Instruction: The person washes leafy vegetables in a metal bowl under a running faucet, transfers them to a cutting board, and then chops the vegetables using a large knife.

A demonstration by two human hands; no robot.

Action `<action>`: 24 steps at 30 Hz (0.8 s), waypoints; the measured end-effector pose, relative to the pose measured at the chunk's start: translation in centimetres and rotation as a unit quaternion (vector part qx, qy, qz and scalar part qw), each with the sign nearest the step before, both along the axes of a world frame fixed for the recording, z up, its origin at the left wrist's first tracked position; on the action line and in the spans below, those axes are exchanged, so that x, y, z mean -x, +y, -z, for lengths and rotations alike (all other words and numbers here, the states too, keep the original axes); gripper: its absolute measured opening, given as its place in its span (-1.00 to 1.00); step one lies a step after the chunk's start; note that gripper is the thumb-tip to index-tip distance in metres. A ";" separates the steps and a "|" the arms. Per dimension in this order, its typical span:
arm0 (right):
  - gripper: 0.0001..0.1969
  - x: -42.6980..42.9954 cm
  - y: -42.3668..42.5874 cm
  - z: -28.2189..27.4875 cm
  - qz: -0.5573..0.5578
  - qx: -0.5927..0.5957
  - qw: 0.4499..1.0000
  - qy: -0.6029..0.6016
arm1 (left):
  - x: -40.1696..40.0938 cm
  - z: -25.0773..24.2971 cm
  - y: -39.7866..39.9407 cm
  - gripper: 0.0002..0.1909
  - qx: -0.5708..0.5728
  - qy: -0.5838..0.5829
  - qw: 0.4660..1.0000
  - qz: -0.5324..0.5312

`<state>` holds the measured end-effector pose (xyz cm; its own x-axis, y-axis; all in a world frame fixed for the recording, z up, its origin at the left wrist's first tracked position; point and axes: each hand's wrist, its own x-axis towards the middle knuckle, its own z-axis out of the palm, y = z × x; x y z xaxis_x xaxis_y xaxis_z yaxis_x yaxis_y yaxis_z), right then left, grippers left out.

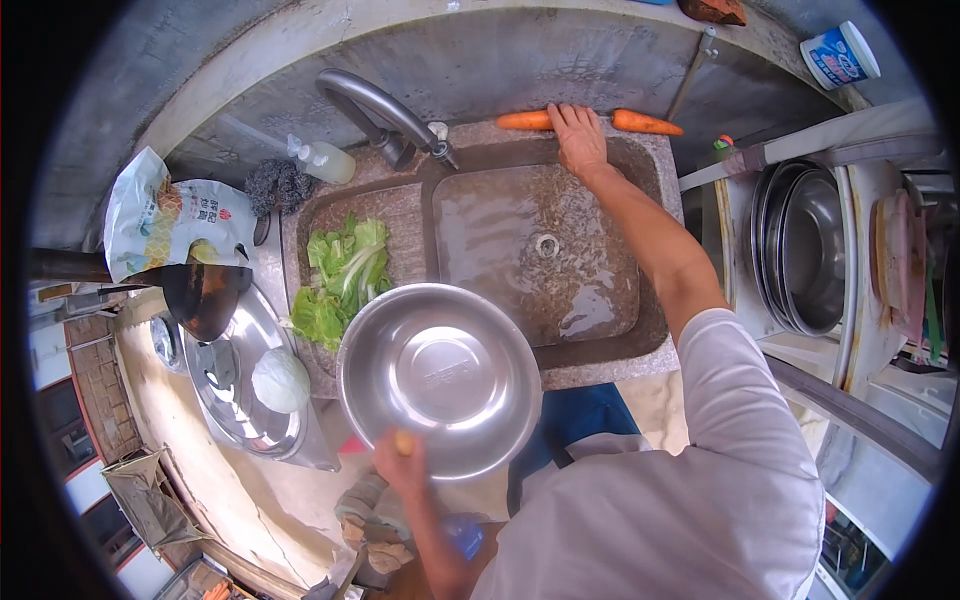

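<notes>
My left hand grips the near rim of a stainless steel basin. A small yellowish spot shows at that hand; I cannot tell whether it is the thumb or a held thing. The basin is tilted, with no food visible inside, and overlaps the sink's near edge. At the sink's back ledge, my right hand has its fingers over one end of a carrot. A second carrot lies just right of that hand. Shallow water covers the large sink bowl, and leafy greens lie in the smaller left bowl.
A curved faucet rises behind the sink divider. Left of it are a pump bottle, a dark scrubber and a plastic bag. A wok and a metal tray sit further left. Stacked basins stand at right.
</notes>
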<state>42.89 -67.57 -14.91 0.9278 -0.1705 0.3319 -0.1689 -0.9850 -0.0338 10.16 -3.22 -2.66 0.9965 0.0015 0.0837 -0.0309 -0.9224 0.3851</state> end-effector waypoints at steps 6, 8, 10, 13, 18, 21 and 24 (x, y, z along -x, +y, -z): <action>-0.57 -2.1 -1.5 -0.5 0.002 0.031 0.996 0.081 | 1.3 0.1 -1.9 -0.45 0.008 0.012 1.000 -0.008; -0.59 -1.6 -1.7 -1.0 -0.019 0.024 0.995 0.095 | 1.1 0.3 -1.8 -0.45 0.013 0.014 1.000 -0.014; -0.55 0.3 1.5 -2.8 -0.046 -0.083 0.990 0.103 | 1.4 0.4 -0.2 -0.45 -0.008 0.006 1.000 -0.020; -0.42 4.3 0.8 -1.7 -0.029 -0.066 0.997 0.023 | 2.2 0.0 1.4 -0.44 -0.011 0.018 1.000 -0.021; -0.32 10.2 -10.1 -0.7 0.052 -0.046 0.985 0.160 | 1.1 -2.1 1.8 -0.39 -0.042 0.039 0.998 0.038; -0.20 10.7 -8.8 -0.9 0.051 0.021 0.958 0.282 | 3.9 -1.9 2.6 -0.37 -0.059 0.040 0.997 0.030; -0.23 10.5 -7.8 -1.8 0.060 0.034 0.953 0.295 | 5.3 -2.5 2.4 -0.35 -0.066 0.060 0.996 0.023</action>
<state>32.37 -75.32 -13.10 0.9315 -0.2837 -0.2277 -0.2501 -0.9540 0.1656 4.84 -0.84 -0.13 0.9981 -0.0481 -0.0386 -0.0363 -0.9640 0.2633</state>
